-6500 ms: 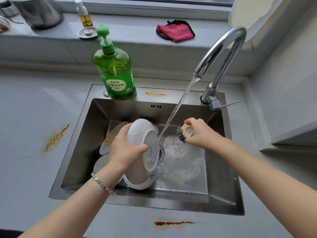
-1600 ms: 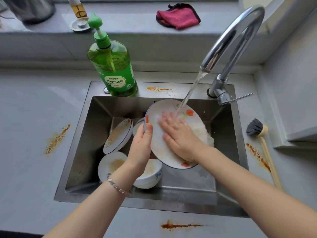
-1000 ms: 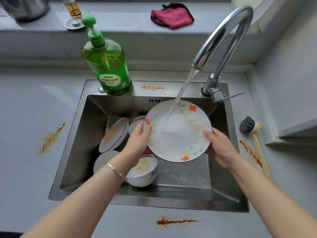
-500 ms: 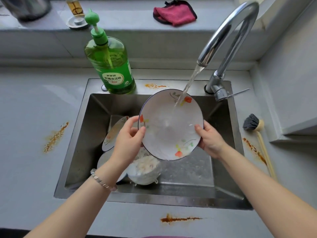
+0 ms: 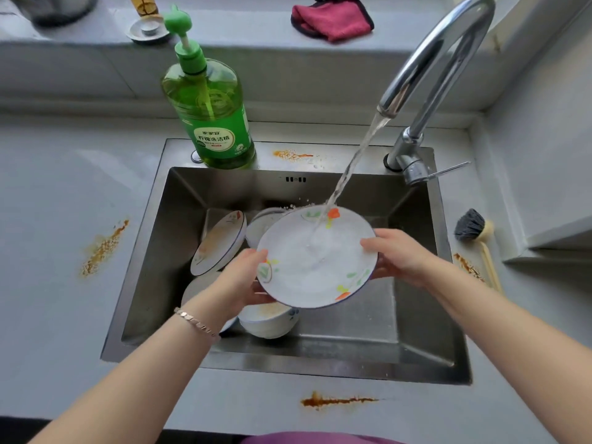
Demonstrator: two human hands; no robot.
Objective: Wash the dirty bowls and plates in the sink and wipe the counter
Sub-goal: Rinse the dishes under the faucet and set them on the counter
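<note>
Over the steel sink (image 5: 150,257) I hold a white flowered plate (image 5: 315,267) face up under the running water from the tap (image 5: 426,62). My left hand (image 5: 238,280) grips its left rim and my right hand (image 5: 397,256) grips its right rim. Below the plate sits a dirty white bowl (image 5: 269,322). A soiled plate (image 5: 219,248) leans against the sink's left wall, with another dish (image 5: 261,224) behind it and one partly hidden under my left wrist.
A green dish-soap bottle (image 5: 209,113) stands at the sink's back edge. A dish brush (image 5: 474,232) lies on the counter to the right. A red cloth (image 5: 333,17) lies on the sill. Orange stains (image 5: 104,248) mark the counter left, front (image 5: 336,401) and right.
The plate has tipped from steeply tilted to nearly flat and dropped lower under the stream. Earlier my right hand rubbed its face; now both hands hold its rims.
</note>
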